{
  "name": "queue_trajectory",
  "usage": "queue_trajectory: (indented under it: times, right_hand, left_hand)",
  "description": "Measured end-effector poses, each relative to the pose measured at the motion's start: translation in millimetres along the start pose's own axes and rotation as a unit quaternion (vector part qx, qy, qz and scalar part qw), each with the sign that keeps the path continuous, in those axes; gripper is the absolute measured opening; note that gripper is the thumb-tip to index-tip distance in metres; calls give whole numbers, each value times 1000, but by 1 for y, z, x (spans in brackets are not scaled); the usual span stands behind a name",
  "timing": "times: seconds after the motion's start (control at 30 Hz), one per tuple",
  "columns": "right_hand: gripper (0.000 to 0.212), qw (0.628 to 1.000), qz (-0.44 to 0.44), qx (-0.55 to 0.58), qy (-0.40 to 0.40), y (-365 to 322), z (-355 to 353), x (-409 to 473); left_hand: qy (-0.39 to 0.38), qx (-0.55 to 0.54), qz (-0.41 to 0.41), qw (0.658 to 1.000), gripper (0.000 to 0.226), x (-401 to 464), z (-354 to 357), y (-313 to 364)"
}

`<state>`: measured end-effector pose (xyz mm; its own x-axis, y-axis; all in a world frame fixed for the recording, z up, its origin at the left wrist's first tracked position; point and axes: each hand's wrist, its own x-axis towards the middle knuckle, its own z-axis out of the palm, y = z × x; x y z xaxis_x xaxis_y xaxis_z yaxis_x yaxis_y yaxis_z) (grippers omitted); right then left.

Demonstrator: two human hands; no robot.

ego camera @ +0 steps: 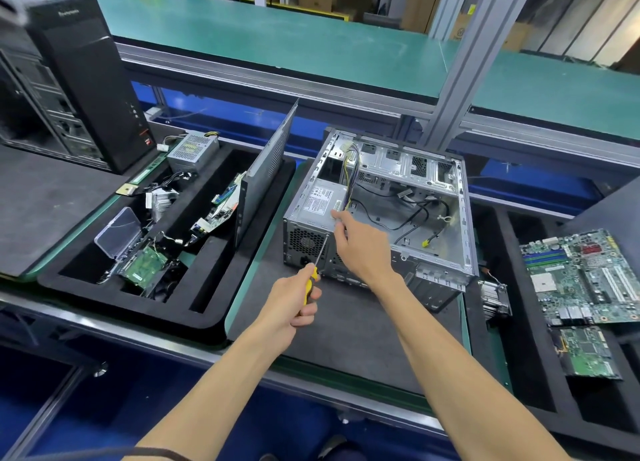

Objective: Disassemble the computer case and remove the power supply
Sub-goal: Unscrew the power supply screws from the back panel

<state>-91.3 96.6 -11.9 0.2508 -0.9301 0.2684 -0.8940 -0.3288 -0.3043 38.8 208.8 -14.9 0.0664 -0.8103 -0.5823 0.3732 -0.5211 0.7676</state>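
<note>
**One screw stands between the supply and the way out**

Most of the stripping looks done. The computer case (398, 218) lies on its side on the dark mat of the counter (346, 329), its side panel (266, 169) off and leaning upright against the foam tray (207, 308) to the left. The motherboard (585, 273) is already out and rests on the tray to the right, with a smaller board just below it. Inside the case little remains but loose black cables and the power supply (320, 202), which sits in the near left corner with its bundle of coloured wires (351, 173) rising from it.

The left hand (294, 304) is wrapped round the yellow handle of a screwdriver (317, 266), whose shaft slants up to a screw at the rear face of the case, beside the fan grille. The right hand (349, 242) reaches over the top rear edge of the power supply, fingers curled and pressing on its casing as if to steady it; whether it truly grips I cannot tell.

By my reckoning the rear mounting screws are the step in hand. What is left: finish those screws, free the wiring, and lift the unit out. Another power supply (192, 150) already lies in the left tray.
</note>
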Motion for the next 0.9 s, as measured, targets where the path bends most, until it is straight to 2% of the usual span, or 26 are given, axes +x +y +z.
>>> queue_trajectory:
  times: [0.13, 0.23, 0.4, 0.5, 0.53, 0.6, 0.7, 0.8, 0.9]
  right_hand:
    - [38, 1000, 0, -1, -2, 0, 0, 0]
    - [38, 1000, 0, -5, 3, 0, 1, 0]
    - [36, 1000, 0, -20, 18, 0, 1, 1]
    - [36, 999, -3, -28, 16, -1, 0, 0]
    - [36, 1000, -3, -26, 16, -1, 0, 0]
    - [36, 1000, -2, -19, 15, -1, 0, 0]
    - [37, 1000, -1, -16, 13, 0, -1, 0]
    - [37, 1000, -1, -14, 14, 0, 0, 0]
    - [37, 1000, 2, -11, 17, 0, 1, 1]
  left_hand:
    - [48, 12, 55, 997, 24, 1, -3, -3]
    - [55, -14, 42, 997, 24, 1, -5, -1]
    - [-68, -152, -75, 983, 32, -1, -6, 7]
    - [-106, -204, -106, 967, 33, 0, -7, 9]
    - [-103, -189, -101, 971, 34, 0, -7, 10]
    - [-72, -90, -57, 992, 30, 1, -3, 9]
    - [22, 78, 50, 995, 33, 3, 2, 3]
    - [82, 90, 98, 988, 25, 5, -2, -3]
    - [77, 88, 84, 990, 29, 6, -6, -3]
